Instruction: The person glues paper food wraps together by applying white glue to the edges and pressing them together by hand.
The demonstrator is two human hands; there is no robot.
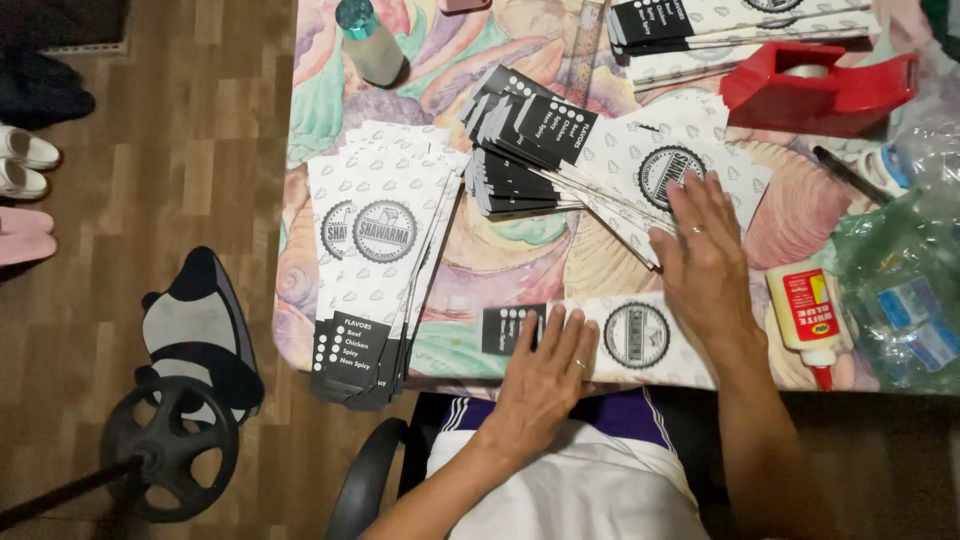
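Observation:
My left hand lies flat, fingers spread, on a white and black paper sleeve with a round emblem at the table's near edge. My right hand rests with fingers apart on the fanned stack of the same sleeves in the middle of the table, fingertips at the top sheet's round emblem. A ring shows on each hand. Neither hand grips anything.
Another stack of sleeves overhangs the table's left edge. A red tape dispenser, a black marker, a white glue bottle and crumpled plastic sit right. A capped bottle stands far left. Chair base on the floor.

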